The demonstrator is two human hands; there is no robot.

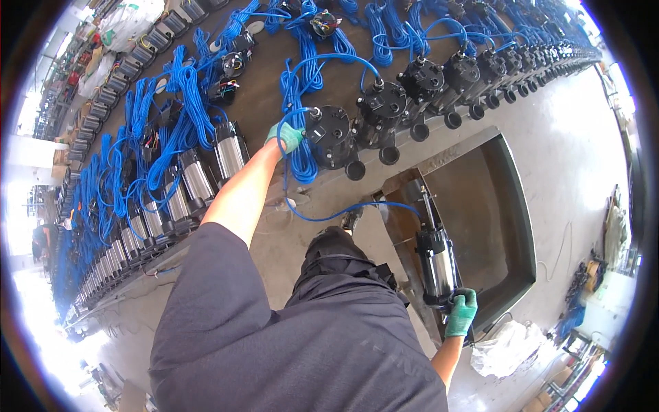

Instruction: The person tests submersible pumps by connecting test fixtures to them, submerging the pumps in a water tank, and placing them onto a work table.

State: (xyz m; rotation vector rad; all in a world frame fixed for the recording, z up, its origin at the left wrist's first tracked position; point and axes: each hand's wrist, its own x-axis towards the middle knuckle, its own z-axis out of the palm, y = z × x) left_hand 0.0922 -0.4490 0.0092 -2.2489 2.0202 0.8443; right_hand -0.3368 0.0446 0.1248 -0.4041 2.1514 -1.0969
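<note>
At the right of the workspace, below the tabletop [264,72], a silver-and-black cylindrical unit [437,264] is lying over a dark open tank [526,233], along the tank's left side. Its near end is pointing toward my body, and its far end is pointing toward the tabletop. I am placing my gloved right hand [463,312] at that near end, with the fingers curling around the black end part and gripping it. The body of the unit is extending forward and slightly left of this hand.

At the tabletop edge, I am extending my gloved left hand [289,137] forward, well apart from the unit, which is lying to its right and nearer my body. This hand is touching a blue cable coil [303,163], just left of a black housing [329,134]; I cannot tell whether its fingers are closing on the coil. A blue lead [312,220] is running from the far end of the unit, sagging leftward and rising toward the left hand.

Left of my left forearm, a row of silver cylinders [230,154] is standing along the tabletop edge. Beside the tank, a white plastic bag [508,350] is resting on the floor [570,147].
</note>
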